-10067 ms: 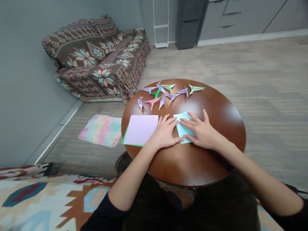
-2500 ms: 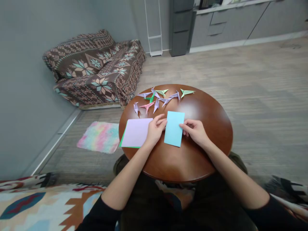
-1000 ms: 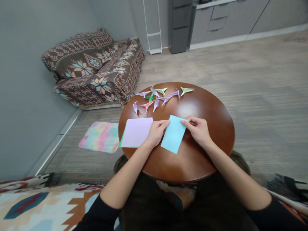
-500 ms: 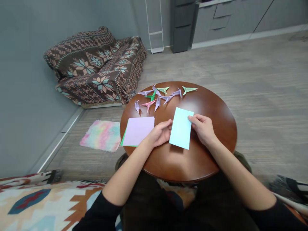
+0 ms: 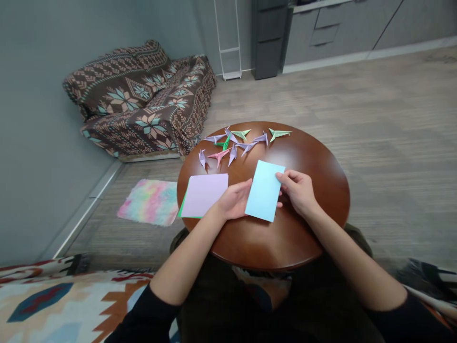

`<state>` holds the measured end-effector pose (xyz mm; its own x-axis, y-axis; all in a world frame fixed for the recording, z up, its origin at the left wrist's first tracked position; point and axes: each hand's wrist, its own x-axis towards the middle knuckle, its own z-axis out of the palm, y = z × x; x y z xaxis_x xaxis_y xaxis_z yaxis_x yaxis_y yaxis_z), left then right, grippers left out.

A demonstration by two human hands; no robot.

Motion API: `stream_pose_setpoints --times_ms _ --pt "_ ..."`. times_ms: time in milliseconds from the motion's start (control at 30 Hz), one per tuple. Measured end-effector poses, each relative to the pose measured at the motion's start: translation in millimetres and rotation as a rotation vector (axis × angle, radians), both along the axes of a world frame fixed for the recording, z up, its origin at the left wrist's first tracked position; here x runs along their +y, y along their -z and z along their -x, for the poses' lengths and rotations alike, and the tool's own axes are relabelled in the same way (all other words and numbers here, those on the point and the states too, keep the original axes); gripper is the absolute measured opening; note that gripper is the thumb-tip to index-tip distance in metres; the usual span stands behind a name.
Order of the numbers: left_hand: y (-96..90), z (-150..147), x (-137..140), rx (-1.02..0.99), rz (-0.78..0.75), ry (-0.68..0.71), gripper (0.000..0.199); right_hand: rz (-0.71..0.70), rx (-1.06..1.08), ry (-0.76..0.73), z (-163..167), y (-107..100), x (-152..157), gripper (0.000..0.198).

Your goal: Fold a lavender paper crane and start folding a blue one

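Observation:
A light blue rectangle of paper (image 5: 265,190), which looks folded in half, is held tilted above the round table. My right hand (image 5: 299,190) pinches its upper right edge, thumb on top and fingers behind. My left hand (image 5: 234,199) lies open, palm up, at the paper's left edge. Its thumb is stretched out, and its fingers pass out of sight behind the sheet. Fingertips show past the paper's right edge; whose they are I cannot tell. Left of my left hand lies a stack of square paper (image 5: 204,195), lilac on top with green beneath.
Several folded paper cranes (image 5: 246,146) in lilac, green and pink lie at the far side of the brown round table (image 5: 264,250). Beyond stands a sofa (image 5: 143,102) under a patterned cover. A pastel rug (image 5: 149,201) is on the floor at left; grey cabinets (image 5: 328,31) line the back.
The blue paper has shifted slightly left over my left hand, and my right hand moved left with it. Fingertips now show beyond its right edge.

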<state>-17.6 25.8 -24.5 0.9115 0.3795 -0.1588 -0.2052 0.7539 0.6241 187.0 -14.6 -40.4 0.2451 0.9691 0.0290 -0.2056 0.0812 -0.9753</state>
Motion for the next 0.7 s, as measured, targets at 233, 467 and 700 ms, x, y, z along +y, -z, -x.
stream_pose_setpoints --times_ms 233,467,700 --pt "7.7 -3 -2 0.06 -0.08 -0.085 0.044 -0.005 -0.059 0.081 1 -3 -1 0.039" --pt "1.8 -2 0 0.047 0.029 -0.043 0.047 0.04 0.018 0.021 0 -1 -1 0.041" --pt "-3.7 -2 -2 -0.043 0.029 -0.028 0.053 0.112 0.134 -0.136 2 2 -1 0.045"
